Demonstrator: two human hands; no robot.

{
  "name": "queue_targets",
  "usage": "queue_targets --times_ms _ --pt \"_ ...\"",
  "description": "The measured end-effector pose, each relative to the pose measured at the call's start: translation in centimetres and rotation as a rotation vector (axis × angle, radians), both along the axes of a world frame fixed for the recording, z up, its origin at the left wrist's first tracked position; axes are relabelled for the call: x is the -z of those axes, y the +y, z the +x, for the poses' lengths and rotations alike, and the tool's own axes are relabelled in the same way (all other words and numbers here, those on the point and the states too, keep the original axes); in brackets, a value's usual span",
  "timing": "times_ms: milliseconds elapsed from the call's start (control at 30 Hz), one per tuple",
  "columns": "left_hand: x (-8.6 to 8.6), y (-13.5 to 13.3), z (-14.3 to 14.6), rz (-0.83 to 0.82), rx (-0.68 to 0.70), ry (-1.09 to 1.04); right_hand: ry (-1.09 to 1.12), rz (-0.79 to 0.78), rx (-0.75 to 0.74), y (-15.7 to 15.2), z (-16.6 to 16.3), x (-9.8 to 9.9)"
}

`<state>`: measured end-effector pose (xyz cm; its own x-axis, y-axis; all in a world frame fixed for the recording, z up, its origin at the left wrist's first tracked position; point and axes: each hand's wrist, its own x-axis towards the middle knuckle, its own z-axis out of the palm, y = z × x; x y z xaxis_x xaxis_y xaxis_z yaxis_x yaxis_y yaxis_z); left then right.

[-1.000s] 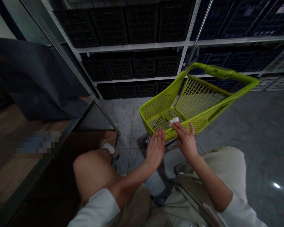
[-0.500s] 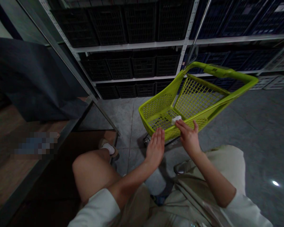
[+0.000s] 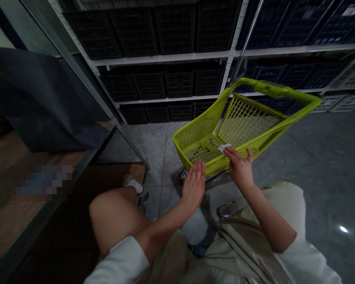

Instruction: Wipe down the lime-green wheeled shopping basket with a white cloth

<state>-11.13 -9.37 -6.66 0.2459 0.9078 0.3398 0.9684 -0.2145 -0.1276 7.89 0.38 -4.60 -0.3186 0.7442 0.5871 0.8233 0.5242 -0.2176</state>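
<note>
Right hand (image 3: 240, 169): grip pinched on a small white object (image 3: 224, 147), fingertips closed on its near edge, the thing held just over the near rim of a lime-green cart (image 3: 248, 118) and above the basket's mesh floor; could not tell whether it touched the mesh. What the object was stayed unclear from where I stood, pale and flat-looking, perhaps folded. Left hand (image 3: 193, 184): flat, fingers straight and together, palm turned toward the cart's near wall, holding nothing; it hung just beside the basket's front corner, and whether it touched the plastic I could not tell. The two hands were near each other but apart. The cart stood tilted in view on a grey tiled floor (image 3: 313, 157), its handle bar at the far side, its wheels mostly hidden under the basket. The person was low to the ground, one bare knee (image 3: 112, 217) raised at the left, a foot in a white sock and shoe (image 3: 135, 184) planted beside the leg of a metal rack (image 3: 106, 106). Short white sleeves, light-coloured shorts. Behind the cart ran long shelves (image 3: 177, 58) packed with dark mesh crates (image 3: 180, 83), row over row. To the left, a wooden shelf board (image 3: 14, 213) with a dark cloth (image 3: 38, 102) hanging above it. Light dim throughout.
</note>
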Motion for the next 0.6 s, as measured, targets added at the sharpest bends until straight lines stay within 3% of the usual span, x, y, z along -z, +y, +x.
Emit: queue_targets --times_ms 100,167,233,400,500,600 --pt "0.0 0.0 0.0 -0.006 0.001 -0.012 -0.076 -0.017 -0.237 -3.5 -3.4 0.3" --pt "0.0 0.0 -0.1 -0.006 0.003 0.000 -0.095 -0.022 -0.327 -4.3 -4.0 0.3" --pt "-0.1 0.1 -0.2 -0.003 0.003 0.013 -0.096 -0.016 -0.303 -3.1 -2.7 0.2" --pt "0.0 0.0 -0.1 0.005 -0.004 0.036 -0.031 0.037 0.011 1.9 2.5 -0.2" --pt "0.0 0.0 0.0 0.003 -0.010 0.030 -0.004 0.043 0.030 0.7 1.3 0.0" --pt "-0.1 0.0 0.1 -0.015 -0.010 0.016 -0.043 0.001 -0.148 -2.9 -2.4 0.3"
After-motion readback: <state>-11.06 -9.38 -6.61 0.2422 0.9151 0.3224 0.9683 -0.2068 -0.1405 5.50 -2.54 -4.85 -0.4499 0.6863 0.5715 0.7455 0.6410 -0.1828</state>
